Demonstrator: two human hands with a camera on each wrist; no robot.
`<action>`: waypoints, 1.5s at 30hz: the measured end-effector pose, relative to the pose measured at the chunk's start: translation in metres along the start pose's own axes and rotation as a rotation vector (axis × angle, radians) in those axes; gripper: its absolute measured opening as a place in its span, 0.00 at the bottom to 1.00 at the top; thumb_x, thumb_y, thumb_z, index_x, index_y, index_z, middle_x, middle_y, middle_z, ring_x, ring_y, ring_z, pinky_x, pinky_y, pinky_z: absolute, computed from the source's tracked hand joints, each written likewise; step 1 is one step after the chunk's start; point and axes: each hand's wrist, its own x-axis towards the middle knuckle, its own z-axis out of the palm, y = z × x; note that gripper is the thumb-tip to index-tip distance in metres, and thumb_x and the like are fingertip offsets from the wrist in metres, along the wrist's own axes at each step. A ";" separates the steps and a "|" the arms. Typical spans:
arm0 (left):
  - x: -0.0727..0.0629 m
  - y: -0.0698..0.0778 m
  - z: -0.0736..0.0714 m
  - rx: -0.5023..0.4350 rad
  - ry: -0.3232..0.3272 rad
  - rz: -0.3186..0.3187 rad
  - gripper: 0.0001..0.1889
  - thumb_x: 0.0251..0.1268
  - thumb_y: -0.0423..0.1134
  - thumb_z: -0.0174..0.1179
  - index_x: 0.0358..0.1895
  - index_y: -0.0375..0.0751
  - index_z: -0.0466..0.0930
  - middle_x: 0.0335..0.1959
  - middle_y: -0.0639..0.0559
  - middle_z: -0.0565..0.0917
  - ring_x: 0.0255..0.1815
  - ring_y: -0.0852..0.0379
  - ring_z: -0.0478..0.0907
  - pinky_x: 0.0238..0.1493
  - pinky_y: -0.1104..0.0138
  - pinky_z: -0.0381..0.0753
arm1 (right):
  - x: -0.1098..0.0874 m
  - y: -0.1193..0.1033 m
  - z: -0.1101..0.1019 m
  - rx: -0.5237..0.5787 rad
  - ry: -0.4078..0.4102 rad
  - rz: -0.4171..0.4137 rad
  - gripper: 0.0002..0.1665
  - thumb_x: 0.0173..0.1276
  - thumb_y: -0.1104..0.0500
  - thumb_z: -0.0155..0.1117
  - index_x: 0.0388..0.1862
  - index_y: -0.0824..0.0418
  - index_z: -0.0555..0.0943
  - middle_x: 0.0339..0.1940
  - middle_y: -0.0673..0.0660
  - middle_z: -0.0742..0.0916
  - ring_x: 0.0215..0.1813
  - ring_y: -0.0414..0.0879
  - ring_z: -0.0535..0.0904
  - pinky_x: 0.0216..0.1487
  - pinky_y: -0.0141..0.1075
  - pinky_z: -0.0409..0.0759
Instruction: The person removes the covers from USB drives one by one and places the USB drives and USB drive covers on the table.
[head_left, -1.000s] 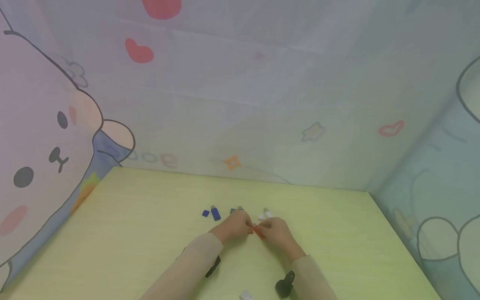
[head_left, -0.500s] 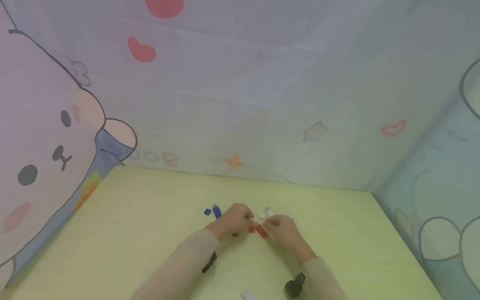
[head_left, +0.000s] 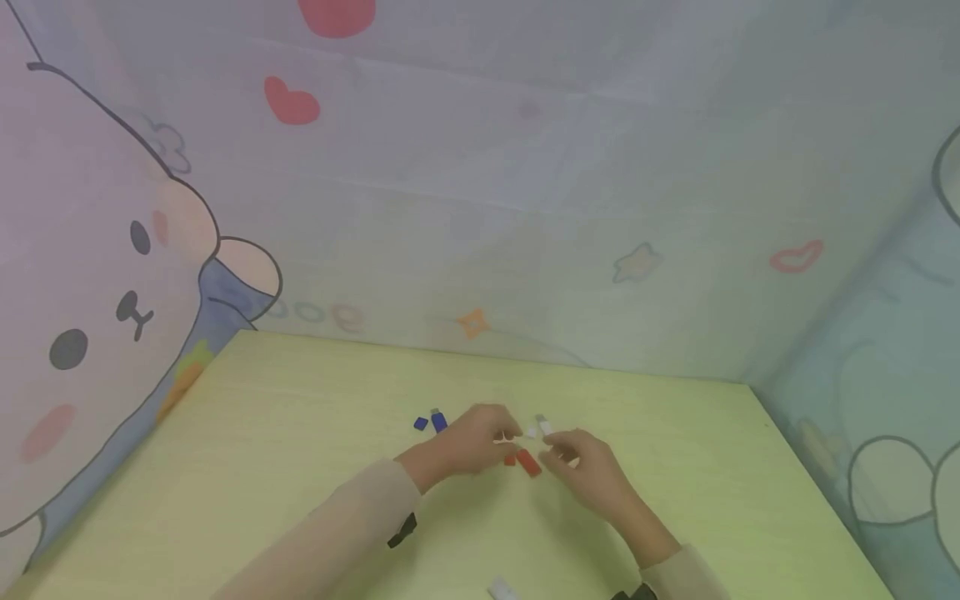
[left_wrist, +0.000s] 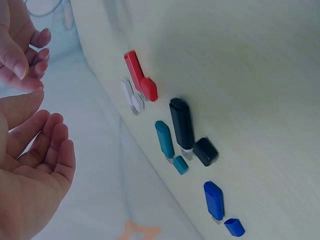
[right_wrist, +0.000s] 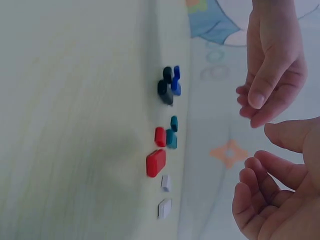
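My left hand (head_left: 476,437) hovers over the table with loosely bent fingers and nothing in them. To its right my right hand (head_left: 592,471) is likewise raised, its fingers relaxed and holding nothing. Between the hands lie a red USB flash drive (head_left: 529,462) and its red cap (head_left: 510,459), the two close together. Just behind sit a white USB flash drive (head_left: 543,425) and a white cap (head_left: 531,432). The left wrist view shows a black flash drive (left_wrist: 181,122) with its cap (left_wrist: 205,151) off, and a teal drive (left_wrist: 164,139) beside its cap (left_wrist: 180,165); my left hand hides these in the head view.
A blue flash drive (head_left: 439,422) and blue cap (head_left: 422,423) lie left of the group. Near the front of the table (head_left: 300,417) is a small white object (head_left: 502,588), partly cut off. A printed cloth wall (head_left: 480,167) stands behind the table.
One second ago my left fingers held the red cap and my right fingers the red drive. Both were let go onto the table, and the hands have lifted, the right one drawing away rightward.
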 end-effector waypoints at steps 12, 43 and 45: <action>-0.031 0.020 0.008 0.047 -0.148 0.141 0.11 0.64 0.35 0.62 0.49 0.41 0.83 0.45 0.54 0.83 0.45 0.60 0.78 0.47 0.72 0.76 | -0.047 -0.021 0.004 0.020 -0.006 -0.127 0.14 0.65 0.56 0.66 0.47 0.59 0.82 0.37 0.48 0.82 0.39 0.38 0.75 0.33 0.29 0.76; -0.070 0.004 0.047 0.016 -0.369 0.057 0.15 0.53 0.34 0.69 0.46 0.40 0.85 0.34 0.61 0.80 0.35 0.71 0.71 0.42 0.76 0.73 | -0.075 0.002 0.047 0.056 -0.407 0.108 0.21 0.63 0.52 0.68 0.48 0.66 0.81 0.36 0.49 0.81 0.38 0.42 0.75 0.40 0.36 0.76; -0.069 0.003 0.049 0.011 -0.381 0.060 0.14 0.53 0.33 0.69 0.46 0.40 0.85 0.33 0.62 0.78 0.33 0.71 0.69 0.40 0.77 0.73 | -0.076 0.002 0.047 0.046 -0.409 0.117 0.21 0.63 0.51 0.68 0.47 0.65 0.82 0.36 0.49 0.81 0.39 0.43 0.75 0.42 0.38 0.76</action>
